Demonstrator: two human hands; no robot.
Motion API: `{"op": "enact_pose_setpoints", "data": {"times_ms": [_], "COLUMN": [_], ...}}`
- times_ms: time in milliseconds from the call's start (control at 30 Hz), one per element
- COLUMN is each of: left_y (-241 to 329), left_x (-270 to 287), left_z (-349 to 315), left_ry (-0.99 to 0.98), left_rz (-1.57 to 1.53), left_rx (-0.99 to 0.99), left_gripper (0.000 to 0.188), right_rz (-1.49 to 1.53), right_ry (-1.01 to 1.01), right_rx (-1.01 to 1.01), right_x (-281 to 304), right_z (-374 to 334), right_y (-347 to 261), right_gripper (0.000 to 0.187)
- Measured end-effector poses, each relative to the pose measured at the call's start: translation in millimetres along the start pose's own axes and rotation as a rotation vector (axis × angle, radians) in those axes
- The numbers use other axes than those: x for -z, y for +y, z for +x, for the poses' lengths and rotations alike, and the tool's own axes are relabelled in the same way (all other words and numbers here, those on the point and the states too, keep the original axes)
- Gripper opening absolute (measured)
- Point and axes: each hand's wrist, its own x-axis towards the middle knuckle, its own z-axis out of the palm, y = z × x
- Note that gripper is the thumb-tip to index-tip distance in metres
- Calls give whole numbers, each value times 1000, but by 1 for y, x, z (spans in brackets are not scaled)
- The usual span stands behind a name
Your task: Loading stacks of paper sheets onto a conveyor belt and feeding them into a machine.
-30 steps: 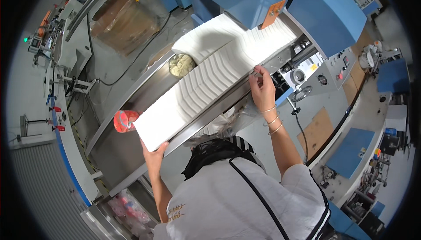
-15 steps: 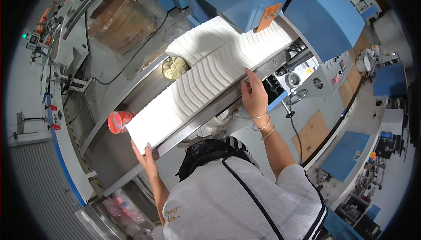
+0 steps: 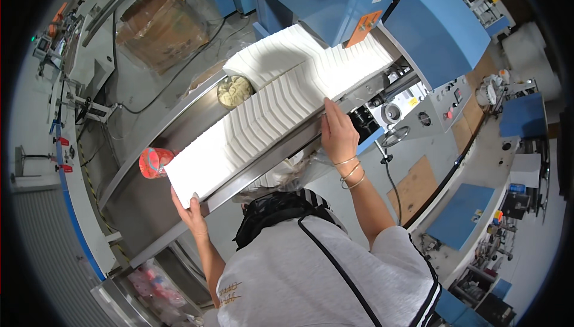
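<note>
Long white sheet stack [image 3: 254, 121] spanned the space between spread hands

The left hand [image 3: 192, 213] was clamped on the lower-left end of the stack, its thumb on the near edge and its fingers wrapped around the end. The right hand [image 3: 339, 136], well apart from it and farther up the near side, was not wrapped around anything; its extended fingertips rested against the stack's side. Thin bracelets [image 3: 353, 174] circled the right wrist. The stack ran diagonally away from the left hand and past the right one, its top smooth at the left end and rippled into layers farther on.

It lay along a steel trough [image 3: 140, 213]. Just beside its left end, a red cylindrical can [image 3: 154, 162] sat tilted. Behind its middle was a round, pale yellow bundle [image 3: 235, 92], next to a second white stack [image 3: 272, 58] alongside the first. The upper-right end reached an orange plate [image 3: 363, 28] on a blue machine [image 3: 442, 31]. Below that machine were a handwheel [image 3: 396, 136] and a control panel [image 3: 449, 106]. Beyond the trough, a plastic-wrapped cardboard box [image 3: 161, 28] rested on the floor.
</note>
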Motion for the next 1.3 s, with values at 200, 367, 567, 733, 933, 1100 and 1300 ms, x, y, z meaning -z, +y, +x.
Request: {"op": "enact_pose_setpoints", "data": {"times_ms": [200, 367, 567, 733, 933, 1100, 1300], "left_y": [2, 4, -2, -4, 16, 20, 45], "left_x": [-3, -3, 4, 22, 16, 16, 4], "left_z": [1, 2, 8, 29, 57, 59, 62], "left_ry": [-13, -40, -87, -187, -392, -417, -435], "left_rz": [-37, -15, -340, -591, -452, -306, -256], "left_rx": [-4, -17, 190, 523, 687, 661, 618], "left_gripper": [77, 77, 77, 69, 76, 84, 78], "right_rz": [-7, 79, 306, 384, 413, 597, 578], "right_ry": [80, 72, -161, -438, -844, -1103, -1225], "right_rx": [91, 5, -303, -370, -470, -532, -575], "right_x": [-4, -4, -3, 3, 10, 5, 6], "right_z": [3, 9, 18, 33, 58, 74, 92], "right_y": [0, -7, -5, 7, 11, 11, -13], "right_gripper": [32, 25, 33, 57, 85, 114, 97]}}
